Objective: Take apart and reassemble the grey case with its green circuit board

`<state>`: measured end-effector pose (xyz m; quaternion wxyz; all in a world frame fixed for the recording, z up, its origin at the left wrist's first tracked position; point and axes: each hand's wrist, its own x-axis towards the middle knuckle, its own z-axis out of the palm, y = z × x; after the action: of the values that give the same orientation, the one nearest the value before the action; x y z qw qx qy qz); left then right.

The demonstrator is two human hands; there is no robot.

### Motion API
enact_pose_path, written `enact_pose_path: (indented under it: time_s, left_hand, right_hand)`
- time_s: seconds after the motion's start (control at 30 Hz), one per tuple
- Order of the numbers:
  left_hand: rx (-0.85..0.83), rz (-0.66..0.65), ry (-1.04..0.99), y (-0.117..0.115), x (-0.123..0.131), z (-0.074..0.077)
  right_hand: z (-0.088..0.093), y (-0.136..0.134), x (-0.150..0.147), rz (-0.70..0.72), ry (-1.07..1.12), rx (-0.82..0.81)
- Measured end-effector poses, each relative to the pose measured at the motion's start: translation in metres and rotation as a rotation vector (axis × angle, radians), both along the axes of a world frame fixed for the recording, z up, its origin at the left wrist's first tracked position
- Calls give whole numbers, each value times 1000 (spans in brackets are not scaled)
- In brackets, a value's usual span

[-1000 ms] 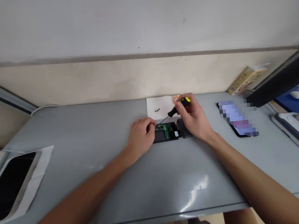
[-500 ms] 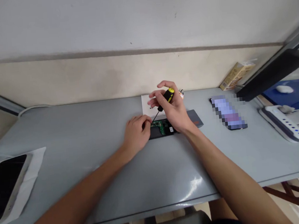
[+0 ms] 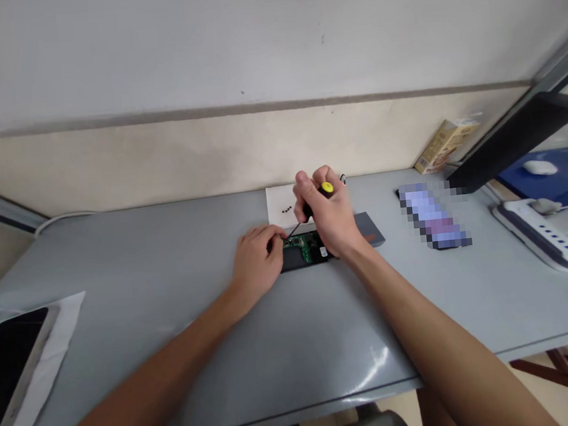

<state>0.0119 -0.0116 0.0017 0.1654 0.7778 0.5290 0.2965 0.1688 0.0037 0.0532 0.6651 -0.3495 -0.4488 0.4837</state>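
A screwdriver (image 3: 308, 212) with a black and yellow handle is wrapped in my right hand (image 3: 337, 218). Its thin shaft slants down and left onto a green circuit board (image 3: 307, 245). That board sits inside an opened black device casing (image 3: 293, 258) lying on the grey table. My left hand (image 3: 259, 259) is closed over the casing's left end, fingertips near the screwdriver tip. Behind the casing, several small black screws (image 3: 286, 210) lie on a white sheet of paper (image 3: 275, 199). A dark grey flat piece (image 3: 368, 226) shows partly behind my right wrist.
A phone (image 3: 432, 215) with a blurred screen lies to the right. Beyond it are a white power strip (image 3: 542, 232), a monitor (image 3: 518, 140), a carton (image 3: 445, 145) and a white mouse (image 3: 539, 167). At left, a black-screened device (image 3: 9, 360) rests on white paper.
My right hand's fingers, partly spread before, have curled around the screwdriver handle. More of the screws on the paper shows. My left hand keeps its place at the casing; the view has shifted slightly.
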Motion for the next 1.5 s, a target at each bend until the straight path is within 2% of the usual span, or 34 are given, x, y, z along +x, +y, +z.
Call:
enact_pose_path:
  time_s: [0.27, 0.37, 0.5, 0.7, 0.8, 0.97, 1.13, 1.2, 1.4, 1.5]
  left_hand:
    - [11, 1, 7, 1, 1, 0]
    - [12, -4, 0, 1, 0, -1]
    - [-4, 0, 5, 1, -1, -1]
    - [2, -6, 9, 1, -3, -3]
    - [5, -6, 1, 1, -3, -4]
    - [-16, -10, 50, 1, -4, -5]
    - [-35, -69, 74, 2, -8, -1]
    - [-23, -109, 94, 3, -11, 0]
    - [19, -233, 134, 9, -19, 0]
    - [16, -231, 137, 11, -20, -1]
  right_hand:
    - [4, 3, 5, 119, -28, 6]
    - [1, 2, 5, 101, -22, 4]
    - [2, -1, 6, -7, -125, 29]
    - [2, 2, 10, 115, -43, 17]
    - [-2, 4, 12, 86, 13, -5]
    - [-5, 2, 13, 3, -68, 22]
    - [5, -3, 9, 171, 12, 3]
    - [5, -5, 8, 192, 27, -13]
    - [-5, -2, 4, 16, -83, 26]
    - [-6, 1, 4, 37, -56, 51]
